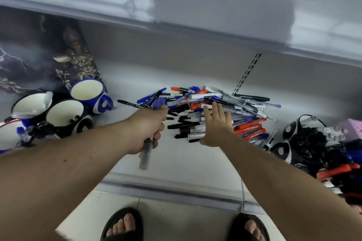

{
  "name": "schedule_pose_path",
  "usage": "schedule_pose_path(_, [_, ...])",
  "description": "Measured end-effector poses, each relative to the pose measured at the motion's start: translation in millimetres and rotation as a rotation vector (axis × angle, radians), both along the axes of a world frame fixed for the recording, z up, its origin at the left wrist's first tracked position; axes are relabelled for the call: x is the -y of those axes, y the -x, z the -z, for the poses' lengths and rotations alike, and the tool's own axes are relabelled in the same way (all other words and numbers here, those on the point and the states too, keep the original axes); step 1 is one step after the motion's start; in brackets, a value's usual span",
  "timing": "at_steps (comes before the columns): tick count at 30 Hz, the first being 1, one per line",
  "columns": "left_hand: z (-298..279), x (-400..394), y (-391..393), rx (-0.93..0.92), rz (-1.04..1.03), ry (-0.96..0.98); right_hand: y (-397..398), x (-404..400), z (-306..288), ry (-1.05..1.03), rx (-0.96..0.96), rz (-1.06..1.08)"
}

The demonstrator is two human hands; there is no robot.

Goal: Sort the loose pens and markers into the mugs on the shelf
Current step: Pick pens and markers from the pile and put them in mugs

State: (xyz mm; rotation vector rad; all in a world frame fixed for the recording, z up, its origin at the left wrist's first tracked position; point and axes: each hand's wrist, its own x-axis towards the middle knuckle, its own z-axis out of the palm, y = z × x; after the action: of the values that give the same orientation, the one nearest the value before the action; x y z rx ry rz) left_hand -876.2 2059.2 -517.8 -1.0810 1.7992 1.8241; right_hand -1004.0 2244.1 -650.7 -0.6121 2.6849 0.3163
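White metal shelf (176, 162), pale and matt, with a slotted upright on its back wall; it carries everything listed below.

Heap of loose pens and markers (225, 109), the landmark for this entry, in the middle of the shelf: thick black markers on its near left side, fat red markers on its near right side, slim clear pens with blue caps crossing the top, and a few blue and orange-capped pieces along its far edge.

Dark printed box (39, 55), far left of the heap, standing against the back wall.

Black mugs (305, 143), right of the heap, packed with dark pens and markers; more red markers lie in front of them.

Blue-and-white mug (92, 96), left of the heap, tilted, its cream inside showing bare. Two black-and-white mugs (64, 115) stand just beyond it to the left, the nearer one showing a cream inside.

Left hand (147, 129), at the heap's left edge, fingers curled round a bundle of markers (146, 154); blue caps stick out of the far side of the fist and a blurred grey barrel out of the near side.

Right hand (217, 123), flat over the near middle of the heap, fingers straight and spread, palm down on the black markers; it grips nothing.
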Motion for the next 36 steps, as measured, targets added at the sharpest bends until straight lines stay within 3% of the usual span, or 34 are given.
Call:
schedule_pose_path(3, [-2,1,2,-0.007,-0.007,-0.006,-7,13,26,-0.166,-0.114,-0.249])
schedule_pose_path(7, [-1,-3,8,-0.056,0.039,-0.013,-28,34,41,-0.203,-0.259,-0.412])
schedule_pose_path(15, [-1,-9,5,-0.088,0.216,0.077,-40,20,41,-0.133,-0.151,-0.478])
schedule_pose_path(23, [3,-8,2,-0.112,0.275,0.176,-60,5,34,-0.072,-0.079,-0.403])
schedule_pose_path(25, [5,-6,1,-0.135,0.285,0.219,-61,1,25,0.061,-0.058,-0.244])
schedule_pose_path(29, [3,-6,0,-0.212,0.282,0.257,-56,-1,-5,0.569,-0.077,0.316])
schedule_pose_path(33, [3,-5,-2,-0.243,0.375,0.349,-62,14,-46,1.287,0.126,0.853])
schedule_pose_path(36, [3,-8,-6,-0.247,0.541,0.532,-69,23,-65,1.613,0.269,1.135])
